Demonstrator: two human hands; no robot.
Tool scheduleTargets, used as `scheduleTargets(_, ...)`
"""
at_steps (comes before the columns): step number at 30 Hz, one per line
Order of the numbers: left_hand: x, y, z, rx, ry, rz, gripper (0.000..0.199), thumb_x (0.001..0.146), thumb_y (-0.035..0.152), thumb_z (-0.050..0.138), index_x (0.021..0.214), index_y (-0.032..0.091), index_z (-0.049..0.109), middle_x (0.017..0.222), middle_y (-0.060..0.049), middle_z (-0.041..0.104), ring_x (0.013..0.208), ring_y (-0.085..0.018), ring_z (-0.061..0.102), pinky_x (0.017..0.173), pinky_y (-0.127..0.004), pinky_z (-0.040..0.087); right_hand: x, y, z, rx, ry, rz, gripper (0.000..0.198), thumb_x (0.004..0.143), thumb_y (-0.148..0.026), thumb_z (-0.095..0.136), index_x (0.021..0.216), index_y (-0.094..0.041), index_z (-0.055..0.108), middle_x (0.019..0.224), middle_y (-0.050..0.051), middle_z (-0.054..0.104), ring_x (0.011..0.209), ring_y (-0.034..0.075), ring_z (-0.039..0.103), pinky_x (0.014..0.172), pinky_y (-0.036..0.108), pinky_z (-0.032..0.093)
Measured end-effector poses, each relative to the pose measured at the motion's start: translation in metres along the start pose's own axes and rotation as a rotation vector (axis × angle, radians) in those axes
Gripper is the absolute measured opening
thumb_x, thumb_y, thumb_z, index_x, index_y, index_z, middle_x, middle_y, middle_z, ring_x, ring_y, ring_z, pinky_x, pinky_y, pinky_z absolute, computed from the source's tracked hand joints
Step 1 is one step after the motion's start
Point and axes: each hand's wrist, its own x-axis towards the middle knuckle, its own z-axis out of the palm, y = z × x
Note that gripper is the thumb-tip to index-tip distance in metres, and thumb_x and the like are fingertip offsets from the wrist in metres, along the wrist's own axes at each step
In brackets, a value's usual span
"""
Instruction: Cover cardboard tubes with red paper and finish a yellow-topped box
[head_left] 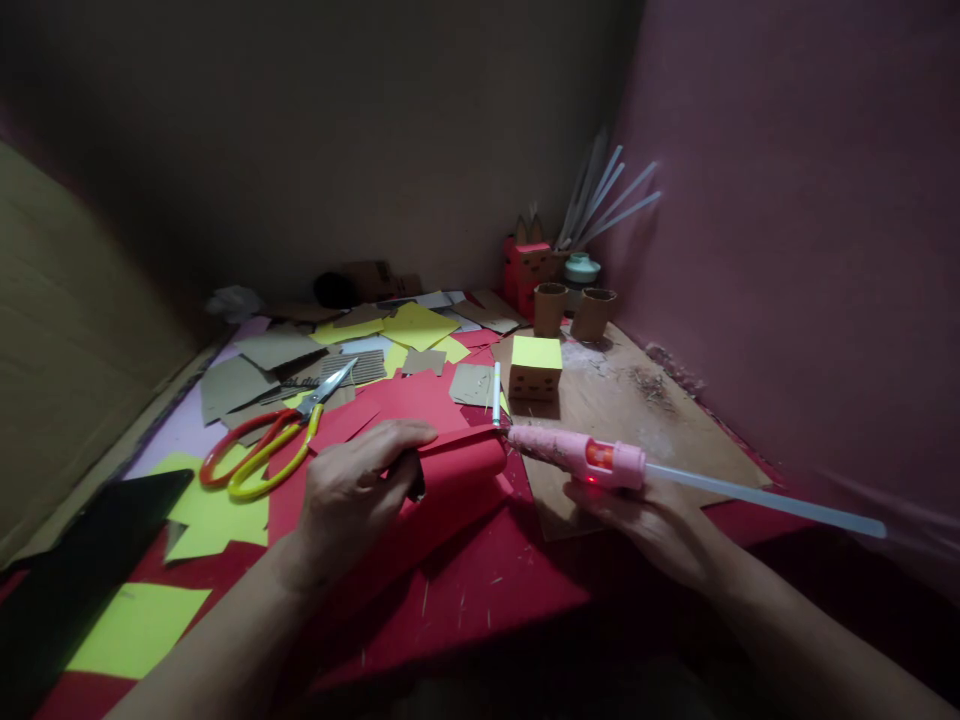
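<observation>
My left hand (pixel 356 480) is closed round the left end of a red paper piece (pixel 461 465) that curves over like a rolled sheet. In my right hand (pixel 637 515) is a pink glue gun (pixel 566 452) with a clear glue stick (pixel 772 495) jutting from its back and a small red light glowing. The nozzle meets the right end of the paper's upper edge; whether glue is coming out I cannot tell. Just beyond the nozzle stands a thin white stick (pixel 496 393). A small cardboard box (pixel 535 378) with a yellow top sits behind the gun.
Scissors (pixel 281 435) with red and yellow handles lie left among paper and cardboard scraps. Two cardboard tubes (pixel 550 310), a red box (pixel 517 275) and several glue sticks (pixel 619 195) stand at the back right. A dark flat object (pixel 97 560) lies front left. Walls enclose both sides.
</observation>
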Motion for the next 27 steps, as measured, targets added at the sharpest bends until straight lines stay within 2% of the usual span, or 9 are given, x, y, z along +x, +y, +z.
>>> scheduleTargets(3, -0.001, 0.000, 0.000, -0.002, -0.008, -0.015, 0.021, 0.084, 0.007, 0.054, 0.095, 0.021, 0.064, 0.081, -0.001, 0.074, 0.071, -0.014, 0.070, 0.064, -0.024, 0.056, 0.001, -0.004, 0.000, -0.003, -0.010, 0.033, 0.045, 0.091, -0.028, 0.055, 0.136, -0.029, 0.050, 0.123, 0.002, 0.066, 0.119, 0.027, 0.057, 0.109, 0.047, 0.037)
scheduleTargets(8, 0.000, 0.001, -0.002, -0.015, -0.010, -0.024, 0.022, 0.084, 0.007, 0.055, 0.096, 0.024, 0.064, 0.082, -0.002, 0.074, 0.072, -0.015, 0.070, 0.065, -0.027, 0.057, 0.003, -0.012, 0.002, 0.014, -0.055, 0.021, 0.045, 0.093, -0.026, 0.051, 0.137, -0.031, 0.048, 0.138, 0.001, 0.055, 0.133, 0.028, 0.043, 0.112, 0.048, 0.034)
scheduleTargets(11, 0.000, 0.002, -0.002, -0.028, -0.012, -0.038, 0.022, 0.084, 0.008, 0.055, 0.096, 0.025, 0.064, 0.081, -0.002, 0.074, 0.071, -0.015, 0.070, 0.064, -0.028, 0.057, 0.002, -0.010, 0.003, 0.022, -0.040, 0.015, 0.046, 0.092, -0.026, 0.052, 0.137, -0.031, 0.048, 0.137, 0.002, 0.056, 0.131, 0.028, 0.045, 0.110, 0.048, 0.037)
scheduleTargets(15, 0.000, 0.002, -0.002, -0.022, -0.016, -0.044, 0.023, 0.084, 0.007, 0.053, 0.094, 0.025, 0.063, 0.079, -0.001, 0.074, 0.070, -0.015, 0.070, 0.061, -0.027, 0.057, 0.001, -0.004, 0.002, 0.032, -0.005, 0.020, 0.046, 0.092, -0.027, 0.054, 0.137, -0.030, 0.048, 0.127, 0.003, 0.064, 0.125, 0.027, 0.053, 0.105, 0.047, 0.044)
scheduleTargets(17, 0.000, 0.002, -0.002, -0.016, -0.012, -0.037, 0.023, 0.084, 0.007, 0.053, 0.094, 0.025, 0.064, 0.079, -0.001, 0.074, 0.070, -0.014, 0.070, 0.062, -0.026, 0.057, 0.001, -0.004, 0.002, 0.022, -0.004, 0.026, 0.047, 0.092, -0.027, 0.054, 0.138, -0.031, 0.047, 0.131, 0.003, 0.062, 0.125, 0.027, 0.053, 0.104, 0.046, 0.044)
scheduleTargets(22, 0.001, 0.001, -0.003, -0.007, -0.005, -0.019, 0.019, 0.083, 0.008, 0.055, 0.092, 0.021, 0.067, 0.079, -0.001, 0.075, 0.069, -0.015, 0.071, 0.063, -0.023, 0.056, 0.000, -0.012, 0.004, -0.007, -0.044, 0.033, 0.045, 0.093, -0.027, 0.050, 0.138, -0.030, 0.047, 0.145, 0.002, 0.047, 0.135, 0.029, 0.040, 0.112, 0.048, 0.033)
scheduleTargets(27, 0.002, 0.002, -0.003, -0.004, 0.008, -0.017, 0.019, 0.083, 0.009, 0.055, 0.091, 0.022, 0.067, 0.080, 0.000, 0.075, 0.066, -0.015, 0.071, 0.063, -0.024, 0.056, 0.002, -0.014, 0.006, 0.014, -0.064, 0.022, 0.041, 0.094, -0.031, 0.047, 0.136, -0.030, 0.051, 0.146, 0.002, 0.046, 0.136, 0.028, 0.039, 0.114, 0.047, 0.029)
